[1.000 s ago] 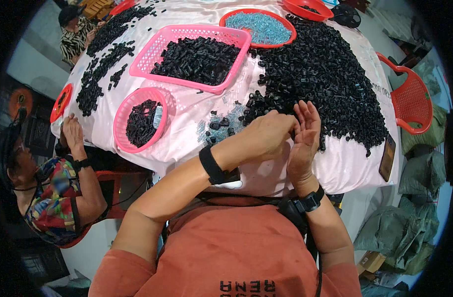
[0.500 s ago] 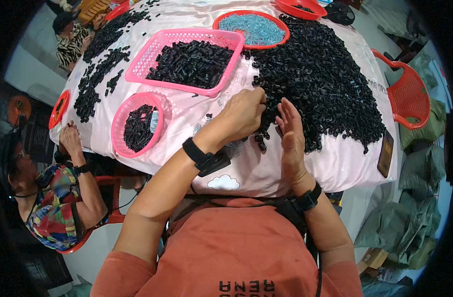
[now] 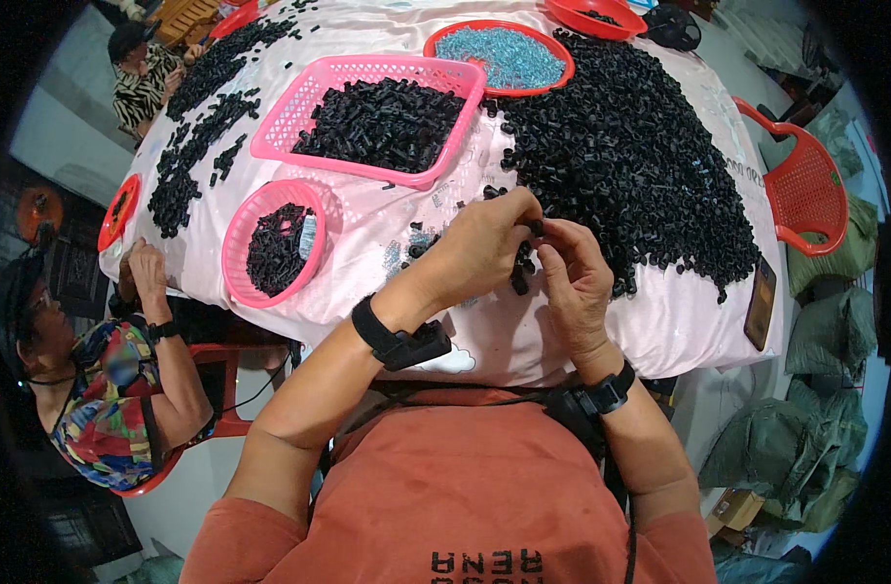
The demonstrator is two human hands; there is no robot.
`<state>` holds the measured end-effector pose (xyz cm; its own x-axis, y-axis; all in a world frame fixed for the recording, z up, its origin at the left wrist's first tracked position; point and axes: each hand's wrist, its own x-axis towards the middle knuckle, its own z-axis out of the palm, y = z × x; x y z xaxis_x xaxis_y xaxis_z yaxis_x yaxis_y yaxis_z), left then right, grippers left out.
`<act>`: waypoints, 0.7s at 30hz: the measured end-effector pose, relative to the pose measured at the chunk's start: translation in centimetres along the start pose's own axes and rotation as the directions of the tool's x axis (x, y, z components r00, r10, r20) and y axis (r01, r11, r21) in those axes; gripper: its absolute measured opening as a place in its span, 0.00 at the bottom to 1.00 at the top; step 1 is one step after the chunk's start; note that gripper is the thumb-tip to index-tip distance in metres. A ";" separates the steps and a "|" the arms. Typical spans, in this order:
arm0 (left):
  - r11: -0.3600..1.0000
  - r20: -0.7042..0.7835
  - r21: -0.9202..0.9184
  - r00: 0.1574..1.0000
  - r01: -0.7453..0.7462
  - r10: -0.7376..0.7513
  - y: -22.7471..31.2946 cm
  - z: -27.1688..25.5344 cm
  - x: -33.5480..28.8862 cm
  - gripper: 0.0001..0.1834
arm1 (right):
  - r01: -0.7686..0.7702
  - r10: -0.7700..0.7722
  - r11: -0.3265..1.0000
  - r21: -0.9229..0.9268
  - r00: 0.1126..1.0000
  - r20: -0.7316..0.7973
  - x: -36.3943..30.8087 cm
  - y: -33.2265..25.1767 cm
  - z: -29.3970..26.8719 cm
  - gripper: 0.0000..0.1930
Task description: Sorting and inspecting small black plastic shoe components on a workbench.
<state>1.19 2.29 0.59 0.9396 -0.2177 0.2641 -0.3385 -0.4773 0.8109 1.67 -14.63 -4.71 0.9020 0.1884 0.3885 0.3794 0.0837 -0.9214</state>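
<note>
Pale pink tablecloth (image 3: 669, 331), heaped black pieces (image 3: 630, 156), red chair (image 3: 807, 190), sacks (image 3: 830, 341)

Two baskets (image 3: 282, 125) (pink) — four red trays (image 3: 523, 93)

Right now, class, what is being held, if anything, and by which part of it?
A small black piece seems pinched by the left hand, with the right hand close beside it; which part is gripped cannot be told.

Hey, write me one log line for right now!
left hand: at small black piece, grip unclear | right hand: close by, grip unclear | ahead: black pile | ahead-left: rectangular pink basket
</note>
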 end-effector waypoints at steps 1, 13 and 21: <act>1.000 0.006 0.017 1.000 -0.014 0.014 0.0 0.1 0.0 0.08 | -0.013 0.014 1.000 0.004 1.000 -0.012 0.0 0.2 0.0 0.12; 0.996 -0.032 0.078 0.998 -0.045 0.048 0.7 1.0 -0.3 0.11 | -0.133 0.136 0.990 0.048 0.989 -0.051 -0.2 0.6 -0.3 0.07; 0.999 -0.071 0.041 0.997 -0.015 0.018 1.1 0.2 0.0 0.04 | -0.186 0.186 0.979 0.081 0.983 0.006 -0.1 -0.1 0.2 0.07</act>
<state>0.78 1.64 1.37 0.9346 -0.1648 0.3153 -0.3545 -0.5086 0.7847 1.53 -14.41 -4.66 0.9557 0.2062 0.2102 0.1871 0.1262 -0.9742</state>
